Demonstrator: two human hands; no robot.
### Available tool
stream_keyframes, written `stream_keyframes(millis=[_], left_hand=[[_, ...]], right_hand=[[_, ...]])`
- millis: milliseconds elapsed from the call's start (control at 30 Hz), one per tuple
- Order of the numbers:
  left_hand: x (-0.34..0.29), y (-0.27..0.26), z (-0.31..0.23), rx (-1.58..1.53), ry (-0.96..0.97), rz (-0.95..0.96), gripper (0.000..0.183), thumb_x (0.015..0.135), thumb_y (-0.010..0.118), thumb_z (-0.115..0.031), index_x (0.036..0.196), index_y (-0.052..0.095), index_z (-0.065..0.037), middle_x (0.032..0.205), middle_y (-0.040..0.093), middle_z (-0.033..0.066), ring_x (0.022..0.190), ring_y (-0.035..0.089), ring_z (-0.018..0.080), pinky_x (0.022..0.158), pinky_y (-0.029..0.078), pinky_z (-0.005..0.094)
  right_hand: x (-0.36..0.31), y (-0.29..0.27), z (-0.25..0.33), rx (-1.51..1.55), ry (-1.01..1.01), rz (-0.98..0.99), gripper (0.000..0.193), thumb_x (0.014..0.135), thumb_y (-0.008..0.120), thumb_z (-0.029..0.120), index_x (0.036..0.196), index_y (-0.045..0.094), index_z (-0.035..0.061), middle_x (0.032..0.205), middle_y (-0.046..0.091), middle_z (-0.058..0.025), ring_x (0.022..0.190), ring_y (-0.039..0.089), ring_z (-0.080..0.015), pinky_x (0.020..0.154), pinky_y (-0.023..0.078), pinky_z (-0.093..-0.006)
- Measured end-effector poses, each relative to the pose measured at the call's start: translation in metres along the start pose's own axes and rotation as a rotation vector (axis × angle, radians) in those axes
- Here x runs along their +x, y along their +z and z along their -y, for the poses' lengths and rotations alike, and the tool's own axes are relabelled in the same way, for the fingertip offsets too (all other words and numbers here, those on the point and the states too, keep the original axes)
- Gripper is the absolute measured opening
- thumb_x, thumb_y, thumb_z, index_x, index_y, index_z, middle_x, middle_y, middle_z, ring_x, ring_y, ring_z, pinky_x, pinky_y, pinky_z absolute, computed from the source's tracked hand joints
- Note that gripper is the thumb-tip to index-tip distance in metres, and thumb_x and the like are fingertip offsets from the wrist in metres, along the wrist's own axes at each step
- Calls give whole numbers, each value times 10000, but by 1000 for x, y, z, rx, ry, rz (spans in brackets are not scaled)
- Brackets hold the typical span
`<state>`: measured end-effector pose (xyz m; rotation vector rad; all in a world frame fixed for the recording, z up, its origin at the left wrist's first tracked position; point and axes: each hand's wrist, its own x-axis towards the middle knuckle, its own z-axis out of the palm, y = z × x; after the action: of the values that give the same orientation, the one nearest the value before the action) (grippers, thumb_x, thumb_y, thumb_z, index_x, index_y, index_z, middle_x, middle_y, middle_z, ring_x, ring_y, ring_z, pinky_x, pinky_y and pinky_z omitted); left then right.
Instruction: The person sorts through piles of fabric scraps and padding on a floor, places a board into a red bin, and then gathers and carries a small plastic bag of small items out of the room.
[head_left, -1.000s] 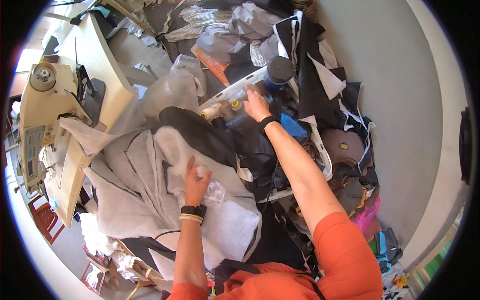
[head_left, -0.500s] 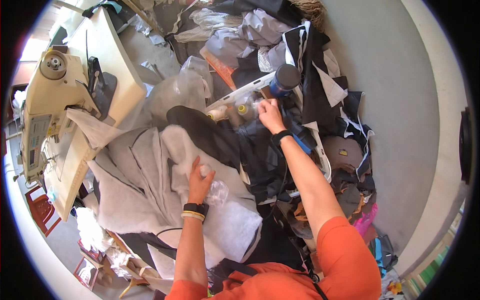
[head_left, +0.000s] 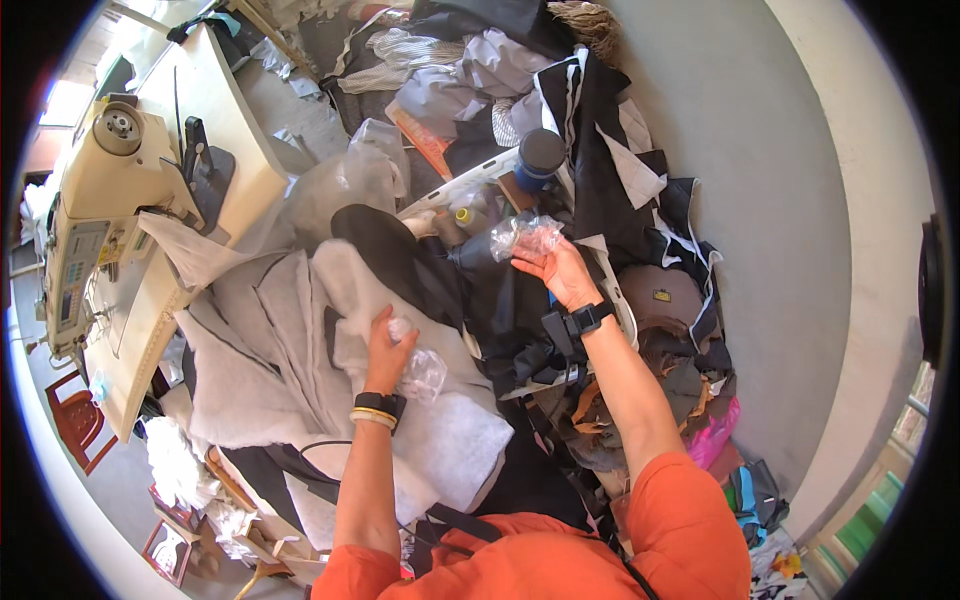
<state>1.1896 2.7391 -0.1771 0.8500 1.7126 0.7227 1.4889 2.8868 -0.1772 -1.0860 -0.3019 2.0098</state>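
A crumpled clear plastic film (head_left: 527, 238) sits at the fingertips of the right hand (head_left: 562, 275), above the near side of a white plastic basket (head_left: 465, 187); the fingers are partly curled with the palm turned upward, a loose hold rather than a fist. The left hand (head_left: 386, 355) is curled more closely around a clear plastic bundle (head_left: 422, 375), part of which shows between thumb and fingers while the rest bulges out beside the palm; whether it is one piece or several I cannot tell. This hand is over a pale fleecy cloth (head_left: 265, 350), spread in folds with dark seams. Inside the basket, near the right hand, are a yellow-tipped thread cone (head_left: 465, 217) and glossy black material (head_left: 500, 290), and a blue jar (head_left: 538, 160) with a dark lid stands at the far corner. A black band (head_left: 587, 318) circles the right wrist; the left wear includes a dark strap and a pale bangle (head_left: 373, 415). To the right of the basket lie a brown cap (head_left: 660, 295) and a bright pink plastic piece (head_left: 715, 437), with black and white fabric (head_left: 590, 130) heaped beyond. At the left, a cream sewing machine (head_left: 95, 200) stands on a pale worktable (head_left: 232, 110), and a reddish-brown chair (head_left: 80, 422) shows below it.
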Motion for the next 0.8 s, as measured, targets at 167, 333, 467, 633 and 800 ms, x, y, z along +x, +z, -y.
stream_keyframes(millis=[167,333,467,633,800], left_hand=[[-4,8,-34,-82,-35,85,536,782,647,-53,1291,484,-37,1300,495,141,1186,474,229,993,377,306],[5,43,-86,190,343,125,513,735,632,-30,1234,546,-114,1417,411,113,1268,438,289,992,400,340],[22,62,-82,419,338,174,549,728,651,-63,1255,530,-157,1475,320,85,1203,489,321,922,461,393],[27,56,-29,805,135,192,484,698,659,-79,1165,616,-196,1496,278,89,1043,597,322,823,506,419],[18,24,8,804,38,153,389,706,665,-119,1089,645,-184,1517,236,97,1076,588,303,862,494,392]], right_hand=[[-28,21,-19,-487,157,-14,341,892,621,278,1138,561,49,1055,648,-93,955,636,-171,816,525,-324],[-2,37,-44,-1334,-363,-101,443,804,694,198,1200,550,62,1174,593,-138,1159,522,-275,943,429,-367],[20,38,-40,-1835,-607,-140,624,716,749,217,1284,507,126,1301,504,-102,1330,319,-318,1085,233,-508],[12,5,-43,-1995,-446,-18,520,621,802,187,1102,606,172,1068,538,-53,1184,441,-262,1077,215,-579],[-24,-18,-25,-1910,-520,-41,392,650,716,32,1001,614,174,1000,526,-36,1074,490,-248,1073,255,-538]])
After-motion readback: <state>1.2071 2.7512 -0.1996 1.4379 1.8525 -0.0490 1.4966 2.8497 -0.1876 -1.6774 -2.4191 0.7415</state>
